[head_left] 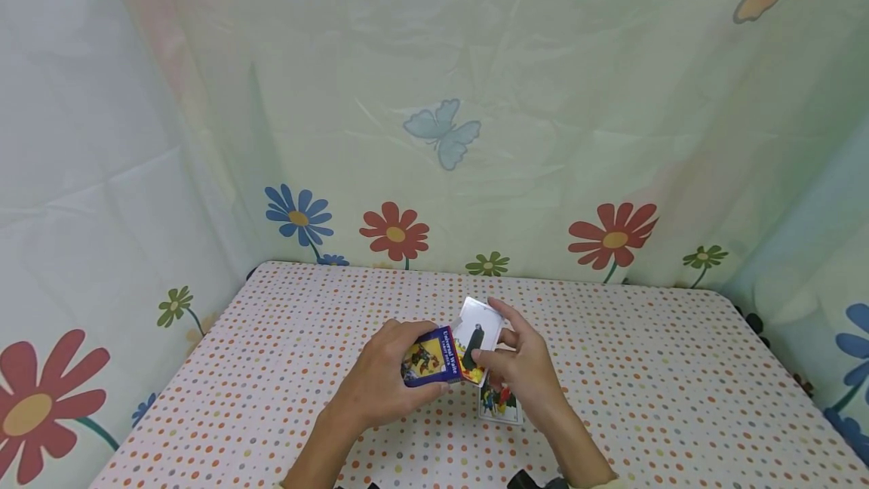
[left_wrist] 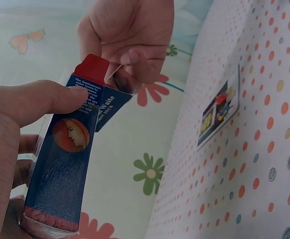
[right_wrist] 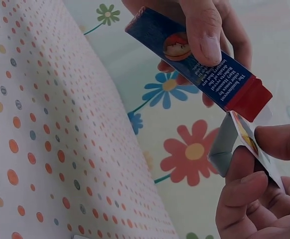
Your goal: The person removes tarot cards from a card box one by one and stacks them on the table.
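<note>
A blue card box [head_left: 431,357] with yellow artwork and "Universal Waite" lettering is gripped by my left hand [head_left: 383,376], thumb along one narrow side. Its red end flap [left_wrist: 92,67] sticks out and the lid is folded open, as the right wrist view also shows at the box's side [right_wrist: 185,50]. My right hand [head_left: 526,364] pinches a white-bordered card [head_left: 485,319] with a dark figure, between thumb and fingers, right at the open end of the box. Another picture card [head_left: 500,406] lies on the table below my right hand, partly hidden by it.
The table [head_left: 271,338] wears a white cloth with coloured dots. Behind and beside it hangs a pale curtain [head_left: 339,96] printed with flowers and butterflies. Two dark objects show at the bottom edge of the head view, between the forearms.
</note>
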A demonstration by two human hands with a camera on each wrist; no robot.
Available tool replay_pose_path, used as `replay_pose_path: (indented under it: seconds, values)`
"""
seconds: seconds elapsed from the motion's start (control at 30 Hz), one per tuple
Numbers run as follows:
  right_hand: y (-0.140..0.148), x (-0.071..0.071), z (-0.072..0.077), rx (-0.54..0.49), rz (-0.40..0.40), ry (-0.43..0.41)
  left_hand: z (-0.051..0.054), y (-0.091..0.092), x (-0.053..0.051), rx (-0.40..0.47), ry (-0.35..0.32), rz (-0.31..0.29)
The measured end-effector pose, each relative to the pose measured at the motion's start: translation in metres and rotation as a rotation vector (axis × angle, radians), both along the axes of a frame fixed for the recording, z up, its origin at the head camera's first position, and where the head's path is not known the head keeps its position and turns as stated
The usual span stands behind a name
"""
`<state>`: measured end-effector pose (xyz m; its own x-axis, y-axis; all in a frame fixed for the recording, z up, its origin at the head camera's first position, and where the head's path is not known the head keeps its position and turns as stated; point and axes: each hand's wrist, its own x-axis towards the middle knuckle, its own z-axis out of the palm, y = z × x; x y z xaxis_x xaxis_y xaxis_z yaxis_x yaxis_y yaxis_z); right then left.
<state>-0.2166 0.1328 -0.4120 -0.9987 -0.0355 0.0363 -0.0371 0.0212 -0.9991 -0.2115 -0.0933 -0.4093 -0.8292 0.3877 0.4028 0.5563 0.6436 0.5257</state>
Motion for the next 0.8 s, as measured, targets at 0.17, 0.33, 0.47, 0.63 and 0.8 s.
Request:
replay_pose_path:
  seconds: [0.17, 0.33, 0.47, 0.63, 0.8]
  values:
    - [0.0001, 0.0003, -0.0017, -0.051, 0.043, 0.011, 0.0014, 0.0003, 0.0007, 0.004, 0.000, 0.003]
    - [-0.0004, 0.0003, -0.0029, -0.085, 0.046, 0.012, 0.0016, -0.0001, 0.0007, 0.002, 0.007, 0.007]
    - [-0.0009, 0.0000, -0.0030, -0.098, 0.037, 0.003, 0.0019, -0.0006, 0.0003, 0.003, 0.009, 0.008]
    - [-0.0002, -0.0004, -0.0017, -0.078, 0.019, -0.003, 0.0022, -0.0010, 0.0003, 0.005, 0.009, 0.014]
    - [0.0049, -0.0008, 0.0020, -0.035, -0.019, -0.002, 0.0021, -0.0007, 0.0003, 0.004, 0.017, 0.027]
